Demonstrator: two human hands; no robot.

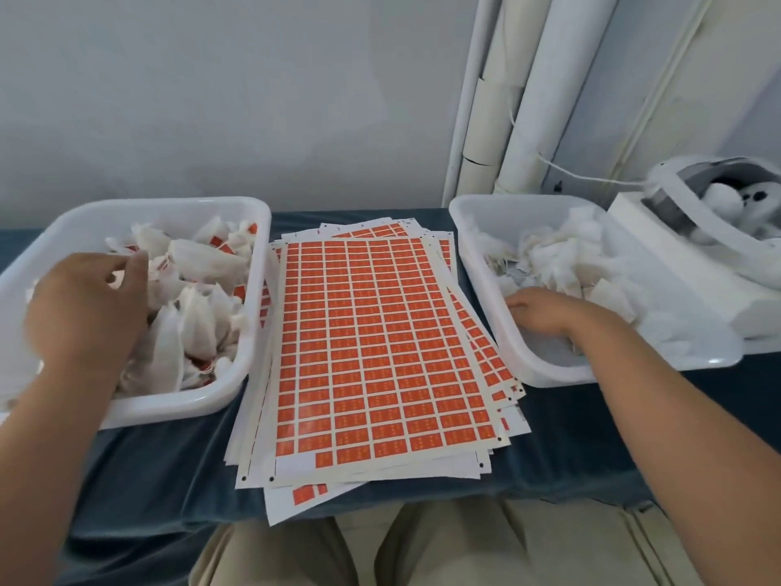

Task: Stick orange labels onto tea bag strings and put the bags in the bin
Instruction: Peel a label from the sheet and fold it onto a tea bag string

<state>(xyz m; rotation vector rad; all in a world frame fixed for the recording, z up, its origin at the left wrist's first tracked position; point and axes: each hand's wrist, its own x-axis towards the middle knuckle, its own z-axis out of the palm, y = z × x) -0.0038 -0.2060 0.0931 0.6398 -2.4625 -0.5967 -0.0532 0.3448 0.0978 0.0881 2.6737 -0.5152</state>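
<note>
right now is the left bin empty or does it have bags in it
Not empty: the left bin holds a heap of white tea bags, several showing orange labels.

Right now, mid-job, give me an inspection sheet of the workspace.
Surface: dark blue cloth covers it.
Job's things: left bin holds labelled tea bags; orange label sheets stacked centre; right bin holds plain tea bags.
Clutter: white box, plush toy far right.
Grips: left hand over left bin, right hand in right bin; holds unclear.
Cables: white cord from white pipes toward the right.
Surroundings: white wall, white pipes.
</note>
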